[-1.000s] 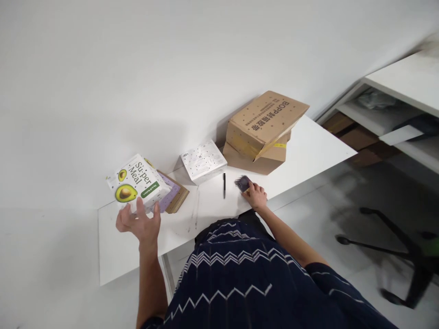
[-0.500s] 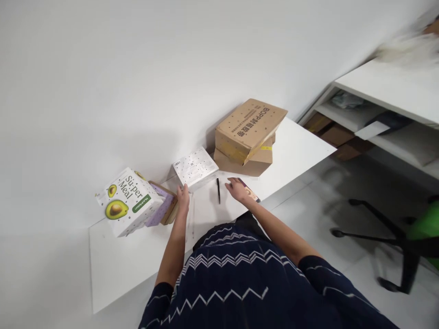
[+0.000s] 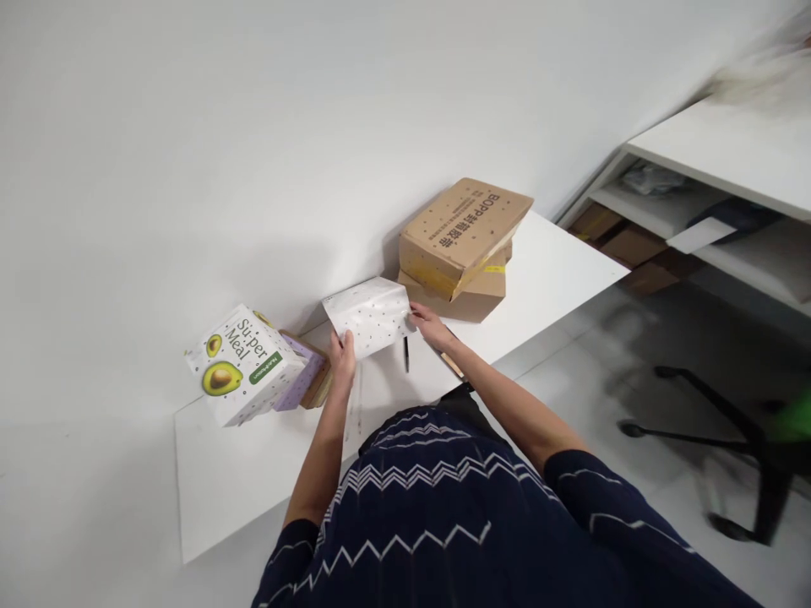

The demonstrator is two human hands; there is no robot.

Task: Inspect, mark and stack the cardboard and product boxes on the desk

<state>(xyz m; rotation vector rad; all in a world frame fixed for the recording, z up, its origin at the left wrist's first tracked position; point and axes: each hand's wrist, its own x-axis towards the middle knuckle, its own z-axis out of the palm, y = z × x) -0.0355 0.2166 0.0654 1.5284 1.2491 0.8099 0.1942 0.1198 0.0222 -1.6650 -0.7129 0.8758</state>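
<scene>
Between my two hands is a white box (image 3: 371,317) with small dark specks, tilted so a broad face turns toward me. My left hand (image 3: 343,359) grips its near left corner, thumb on the front. At its right end, my right hand (image 3: 431,325) has its fingers closed on the edge. A black pen (image 3: 406,355) lies on the white table (image 3: 234,490) just below the box, its upper end covered. Under my right forearm, a flat dark-edged item (image 3: 454,364) is mostly hidden.
On the left stand a "Super Meal" box (image 3: 253,363), a purple box (image 3: 296,382) and a brown one (image 3: 318,384). Two stacked cardboard cartons (image 3: 465,232) sit behind my right hand. A white shelf unit (image 3: 715,160) and a wheeled chair (image 3: 728,431) are at right.
My right hand has moved up and left from beside the pen to the white box's right end. The box, lying flat before, is now tipped up toward me.
</scene>
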